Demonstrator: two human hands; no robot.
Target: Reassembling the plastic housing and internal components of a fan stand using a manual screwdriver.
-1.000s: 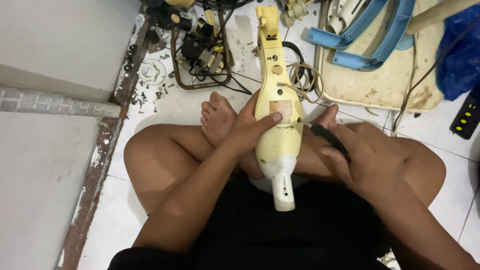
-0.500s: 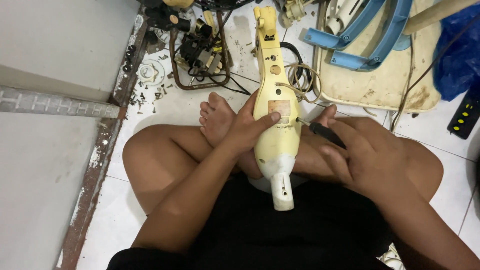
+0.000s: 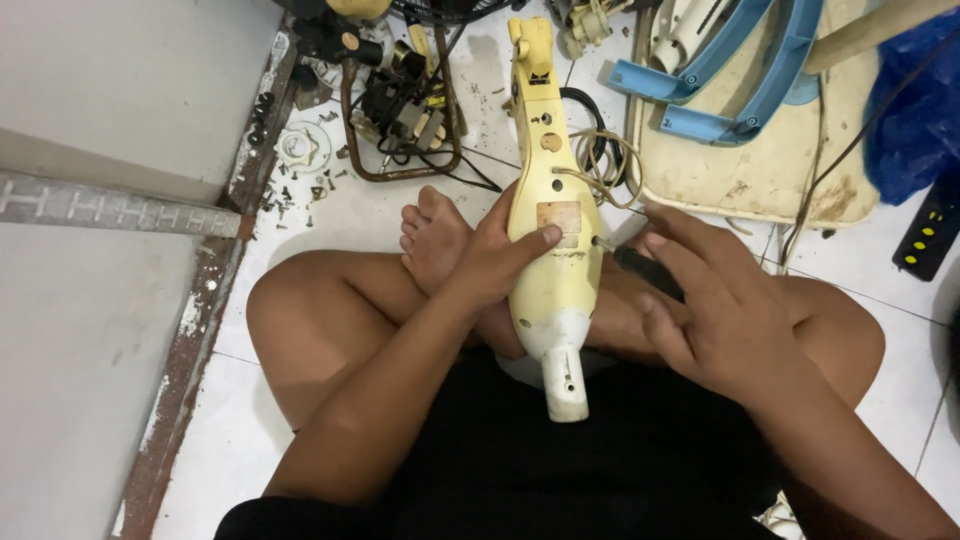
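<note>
A long yellowed plastic housing with a white stem at its near end lies across my crossed legs. My left hand grips its left side, thumb resting on the top face by a brownish patch. My right hand is closed around a black-handled screwdriver. The screwdriver's metal tip meets the right edge of the housing near its middle. A thin cream cord coils out from the housing's upper part.
Loose screws and a white ring lie on the tiled floor ahead, beside a rusty wire frame with motor parts. A dirty cream panel carries blue plastic pieces. At right: a blue bag, a black power strip. A grey ledge runs along the left.
My right hand has shifted the screwdriver up and left, bringing its tip to the housing's right edge. The left hand and the housing stay where they were.
</note>
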